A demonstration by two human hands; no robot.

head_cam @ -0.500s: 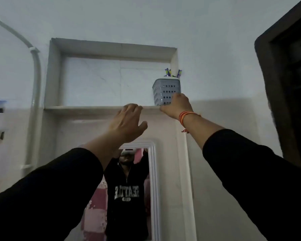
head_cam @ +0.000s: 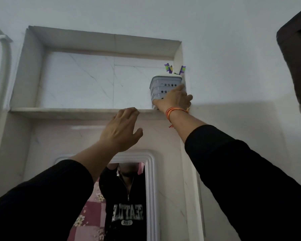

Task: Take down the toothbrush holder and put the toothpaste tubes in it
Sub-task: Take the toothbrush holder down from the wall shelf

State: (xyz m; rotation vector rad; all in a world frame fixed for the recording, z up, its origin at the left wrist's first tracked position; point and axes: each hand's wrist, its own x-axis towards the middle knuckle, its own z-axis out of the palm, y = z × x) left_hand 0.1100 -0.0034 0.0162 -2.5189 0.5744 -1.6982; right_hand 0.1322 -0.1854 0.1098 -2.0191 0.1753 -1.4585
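The right hand (head_cam: 175, 100) formed the grip: its fingers wrapped the lower front of the toothbrush holder (head_cam: 163, 87), which I judged a closed hold. Nearer me, the left hand (head_cam: 122, 129) hung spread and empty just below the shelf (head_cam: 68, 111) edge. The holder stood upright, long axis vertical, in the niche's far right corner, directly above the grip. I saw no toothpaste tubes.

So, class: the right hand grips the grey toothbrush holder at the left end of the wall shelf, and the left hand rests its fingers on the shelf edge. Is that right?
Not quite. The head view shows the toothbrush holder at the right end of the shelf, against the niche's side wall. The rest holds: the right hand grips it, and the left hand has its fingers on the shelf edge.
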